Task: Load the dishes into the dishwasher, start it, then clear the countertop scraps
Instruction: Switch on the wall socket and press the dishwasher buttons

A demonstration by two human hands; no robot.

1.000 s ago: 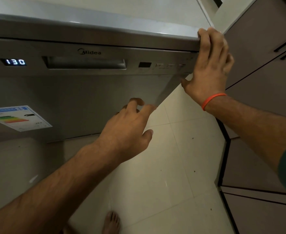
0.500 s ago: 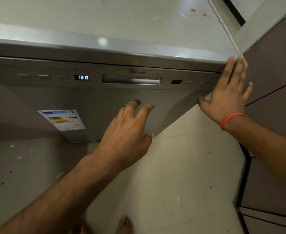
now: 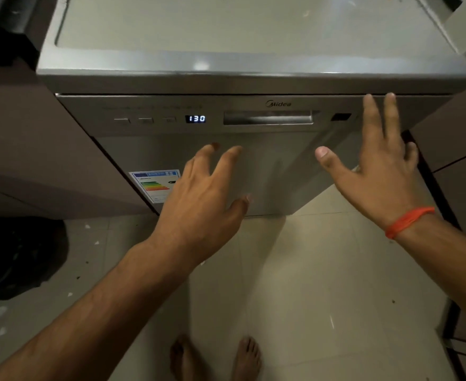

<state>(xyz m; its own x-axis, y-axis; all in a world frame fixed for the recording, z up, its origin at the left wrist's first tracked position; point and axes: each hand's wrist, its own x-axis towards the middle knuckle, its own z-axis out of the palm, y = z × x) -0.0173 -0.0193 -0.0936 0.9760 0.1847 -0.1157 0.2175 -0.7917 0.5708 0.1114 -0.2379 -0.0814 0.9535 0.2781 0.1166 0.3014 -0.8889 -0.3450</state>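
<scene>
Two bare hands raised before closed dishwasher (image 3: 254, 166), which stands between brown cabinets, door shut. Left hand (image 3: 204, 196) over door front, fingers spread, relaxed; contact cannot tell. Right hand (image 3: 383, 171) near control panel's right end, fingers straight, spread, blurred. Display (image 3: 195, 118) reads 130. Scraps (image 3: 306, 13) on dishwasher top

Silver-grey dishwasher (image 3: 254, 171) with a blue-lit display (image 3: 196, 118), a rainbow-striped energy label (image 3: 155, 185); orange wristband (image 3: 407, 221); cream floor tiles (image 3: 322, 284).
</scene>
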